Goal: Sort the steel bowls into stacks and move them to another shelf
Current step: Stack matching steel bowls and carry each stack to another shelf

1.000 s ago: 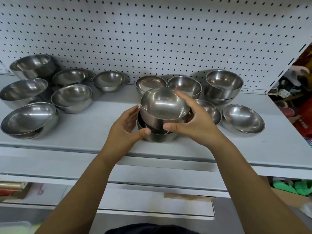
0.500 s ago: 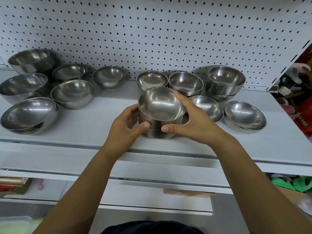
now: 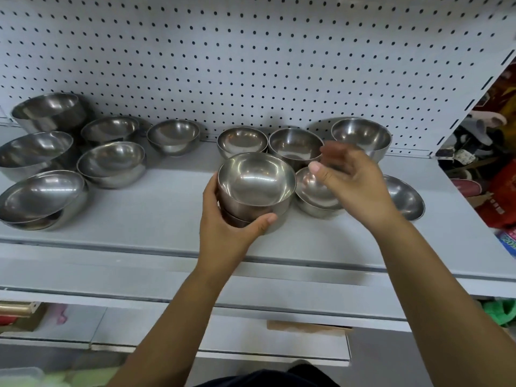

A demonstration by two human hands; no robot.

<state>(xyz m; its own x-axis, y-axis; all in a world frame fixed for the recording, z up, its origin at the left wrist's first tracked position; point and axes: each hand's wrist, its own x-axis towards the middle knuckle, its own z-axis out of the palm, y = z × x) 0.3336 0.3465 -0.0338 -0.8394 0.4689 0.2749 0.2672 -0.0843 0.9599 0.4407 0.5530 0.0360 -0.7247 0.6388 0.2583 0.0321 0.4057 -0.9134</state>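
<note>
A small stack of steel bowls [image 3: 255, 188] stands near the middle of the grey shelf [image 3: 156, 213]. My left hand [image 3: 227, 227] grips the stack from the left, thumb curled round its front. My right hand [image 3: 351, 180] hovers just right of the stack, above another small bowl [image 3: 310, 191], fingers loose and blurred, holding nothing. More small bowls [image 3: 242, 141] sit behind, and a taller stack [image 3: 361, 136] stands at the back right. A shallow bowl [image 3: 405, 198] lies at the far right.
Several larger steel bowls [image 3: 111, 163] crowd the shelf's left end, some nested [image 3: 42, 199]. A white pegboard [image 3: 251, 65] backs the shelf. Lower shelves [image 3: 195, 297] run below. Coloured goods [image 3: 502, 177] fill the aisle at right.
The top bowl has settled down into the stack. My right hand has let go of it and moved right and back; my left hand has closed round the stack.
</note>
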